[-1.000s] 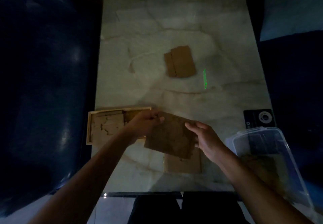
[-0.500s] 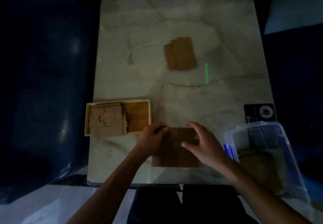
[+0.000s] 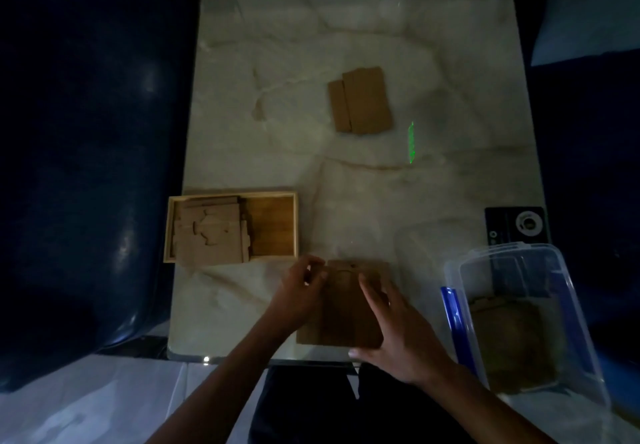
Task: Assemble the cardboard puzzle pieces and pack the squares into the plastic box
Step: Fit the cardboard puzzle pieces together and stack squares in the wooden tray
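At the left of the frame a wooden tray (image 3: 273, 194) holds puzzle pieces (image 3: 207, 236). At lower middle, my left hand (image 3: 299, 291) pinches the cardboard square (image 3: 341, 308) at its edge. My right hand (image 3: 398, 336) lies open and flat on it. At lower right sits the plastic box (image 3: 568, 308).

I noted that my right hand (image 3: 398, 326) covered the near right part of the cardboard square (image 3: 341, 305). Dim light left the plastic box (image 3: 519, 319) contents indistinct, and the frame's lower edge cut its near corner.
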{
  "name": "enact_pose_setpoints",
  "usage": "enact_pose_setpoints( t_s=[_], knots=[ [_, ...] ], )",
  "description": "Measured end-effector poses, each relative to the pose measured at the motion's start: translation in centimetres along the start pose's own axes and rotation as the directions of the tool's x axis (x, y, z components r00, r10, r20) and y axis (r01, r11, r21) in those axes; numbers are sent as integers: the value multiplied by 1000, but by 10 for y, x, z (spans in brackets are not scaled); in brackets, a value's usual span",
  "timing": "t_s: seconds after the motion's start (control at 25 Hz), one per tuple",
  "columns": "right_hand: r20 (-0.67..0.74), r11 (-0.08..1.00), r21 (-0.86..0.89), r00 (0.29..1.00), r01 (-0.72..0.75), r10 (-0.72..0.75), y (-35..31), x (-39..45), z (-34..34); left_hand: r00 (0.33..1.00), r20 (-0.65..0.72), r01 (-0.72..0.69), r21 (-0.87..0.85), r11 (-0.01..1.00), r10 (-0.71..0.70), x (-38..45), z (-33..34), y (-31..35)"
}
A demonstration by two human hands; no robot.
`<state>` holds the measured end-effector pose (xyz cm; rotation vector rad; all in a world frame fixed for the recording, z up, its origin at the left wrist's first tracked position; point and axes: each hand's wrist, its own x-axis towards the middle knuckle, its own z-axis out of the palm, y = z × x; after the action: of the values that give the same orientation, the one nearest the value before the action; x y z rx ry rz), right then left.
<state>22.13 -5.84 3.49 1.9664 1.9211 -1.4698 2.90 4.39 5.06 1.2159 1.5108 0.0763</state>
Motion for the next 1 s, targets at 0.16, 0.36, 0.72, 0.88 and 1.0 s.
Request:
enact_pose_setpoints(
  t_s=[0.16,0.36,0.72,0.88,1.0],
  knots=[
    [-19,1000,0,1000,-5,5,6,-2,0,979,-19,-184,330,926,201,-13,0,-11],
    [-57,999,-5,998,-40,39,11,-4,0,918,177,-393,523,756,355,-25,-3,-21],
    [-221,988,-152,975,2,-36,20,-10,7,849,197,-482,669,566,490,-27,16,-52],
    [-275,958,-284,961,-42,-39,18,-6,10,884,123,-402,695,596,451,-23,30,-59],
    [-274,943,-320,962,-92,1,11,-3,15,903,79,-340,732,590,423,-19,40,-63]
  ],
)
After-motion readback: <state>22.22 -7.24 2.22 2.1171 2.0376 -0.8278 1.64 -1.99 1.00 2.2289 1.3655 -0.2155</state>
